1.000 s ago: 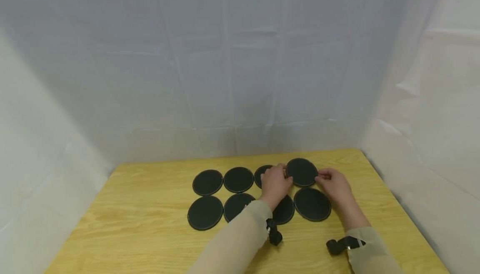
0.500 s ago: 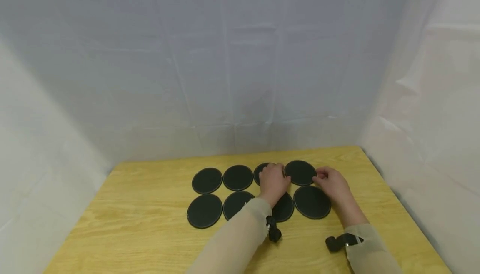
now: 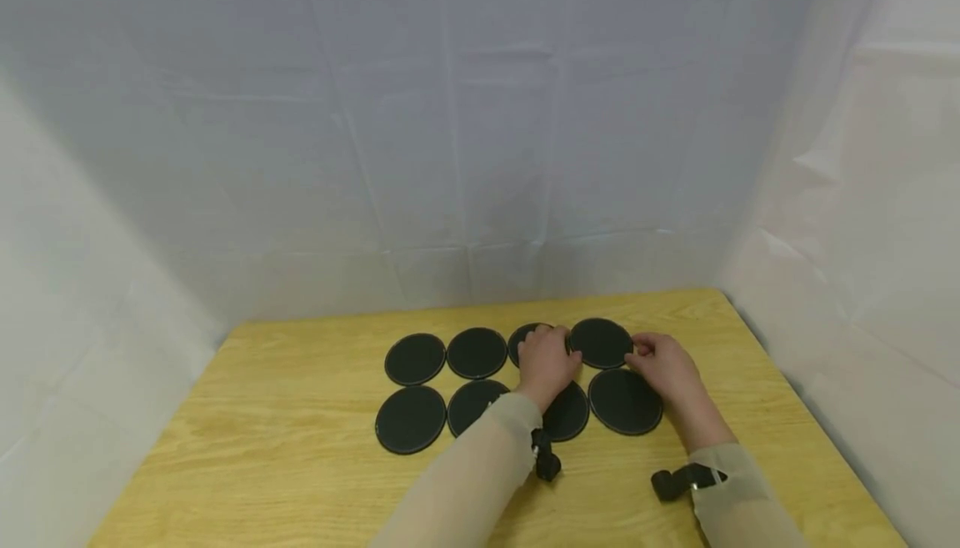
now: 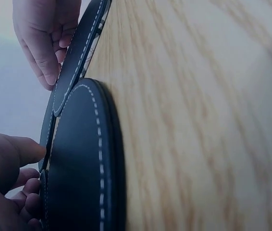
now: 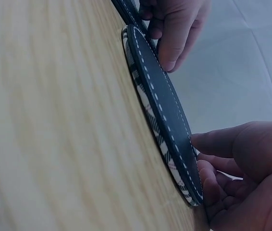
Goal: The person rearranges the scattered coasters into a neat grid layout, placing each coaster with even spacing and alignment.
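Note:
Several round black coasters lie in two rows on the wooden table. Both hands are at the back row's rightmost coaster (image 3: 602, 342), which lies just behind the front right coaster (image 3: 626, 401). My left hand (image 3: 546, 364) holds its left edge with the thumb, and the other fingers reach over the neighbouring coaster (image 3: 527, 343), partly covering it. On the opposite side, my right hand (image 3: 667, 369) pinches the right edge between thumb and forefinger. White stitching runs round the front right coaster (image 5: 167, 108) in the right wrist view, with a checked pattern along its side.
Left of the hands, two back-row coasters (image 3: 477, 353) and the front left coaster (image 3: 410, 419) lie side by side. My left sleeve partly covers another front coaster (image 3: 471, 404). White sheeting (image 3: 480, 156) rises behind the wooden table (image 3: 262, 414) and at both sides.
The back-row right coaster has come down slightly toward me and lines up with its row, both hands staying at its edges. In the last half second hardly anything moves.

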The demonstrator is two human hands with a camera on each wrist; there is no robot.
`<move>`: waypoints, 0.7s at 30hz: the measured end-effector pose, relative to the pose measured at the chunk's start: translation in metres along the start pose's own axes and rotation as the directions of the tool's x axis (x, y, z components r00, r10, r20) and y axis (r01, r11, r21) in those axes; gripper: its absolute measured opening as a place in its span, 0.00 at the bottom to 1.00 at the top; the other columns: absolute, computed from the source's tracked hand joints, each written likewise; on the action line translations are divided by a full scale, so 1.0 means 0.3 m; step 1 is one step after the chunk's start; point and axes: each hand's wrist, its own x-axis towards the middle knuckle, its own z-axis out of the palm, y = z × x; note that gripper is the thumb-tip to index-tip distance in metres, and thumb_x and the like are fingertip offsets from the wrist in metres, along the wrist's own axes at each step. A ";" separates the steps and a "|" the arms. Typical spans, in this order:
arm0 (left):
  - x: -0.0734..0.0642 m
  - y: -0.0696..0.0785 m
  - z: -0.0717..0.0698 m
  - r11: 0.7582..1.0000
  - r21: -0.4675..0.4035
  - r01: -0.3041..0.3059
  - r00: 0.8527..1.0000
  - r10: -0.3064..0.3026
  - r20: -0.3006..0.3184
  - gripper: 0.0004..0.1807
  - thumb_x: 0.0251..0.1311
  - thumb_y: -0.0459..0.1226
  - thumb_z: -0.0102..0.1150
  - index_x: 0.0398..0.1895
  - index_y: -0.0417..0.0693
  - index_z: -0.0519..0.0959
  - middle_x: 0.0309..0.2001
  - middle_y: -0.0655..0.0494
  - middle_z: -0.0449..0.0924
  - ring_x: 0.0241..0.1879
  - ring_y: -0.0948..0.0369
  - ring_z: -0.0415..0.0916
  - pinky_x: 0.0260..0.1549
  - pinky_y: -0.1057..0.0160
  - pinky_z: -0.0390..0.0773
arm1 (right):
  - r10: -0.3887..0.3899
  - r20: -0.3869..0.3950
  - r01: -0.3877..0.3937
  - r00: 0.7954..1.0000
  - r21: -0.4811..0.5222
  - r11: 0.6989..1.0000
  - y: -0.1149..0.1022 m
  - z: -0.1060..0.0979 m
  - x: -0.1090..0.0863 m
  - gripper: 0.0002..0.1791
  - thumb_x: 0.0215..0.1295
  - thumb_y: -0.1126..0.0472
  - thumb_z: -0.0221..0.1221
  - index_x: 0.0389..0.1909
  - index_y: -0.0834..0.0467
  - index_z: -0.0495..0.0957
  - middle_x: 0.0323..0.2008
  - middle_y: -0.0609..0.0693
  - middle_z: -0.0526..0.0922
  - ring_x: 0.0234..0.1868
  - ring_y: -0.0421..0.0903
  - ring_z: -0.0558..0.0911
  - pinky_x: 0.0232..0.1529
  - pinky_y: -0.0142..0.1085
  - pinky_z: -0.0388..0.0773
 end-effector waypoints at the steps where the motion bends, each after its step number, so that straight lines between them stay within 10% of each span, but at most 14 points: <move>1: -0.001 0.000 0.000 1.000 0.001 -0.001 1.000 0.001 -0.001 0.21 0.76 0.46 0.70 0.66 0.49 0.86 0.62 0.47 0.83 0.61 0.45 0.79 0.61 0.42 0.75 | 0.000 0.001 0.000 1.000 0.002 1.000 0.000 0.000 0.000 0.26 0.79 0.62 0.65 0.68 0.76 0.77 0.53 0.70 0.84 0.53 0.65 0.84 0.56 0.61 0.79; 21: -0.005 -0.006 0.007 1.000 -0.017 -0.011 1.000 0.011 0.024 0.21 0.77 0.46 0.69 0.67 0.49 0.85 0.62 0.47 0.83 0.62 0.46 0.78 0.62 0.43 0.75 | 0.008 0.008 -0.009 1.000 0.024 1.000 0.015 0.009 -0.005 0.27 0.78 0.62 0.65 0.68 0.76 0.76 0.53 0.70 0.84 0.52 0.64 0.84 0.56 0.61 0.79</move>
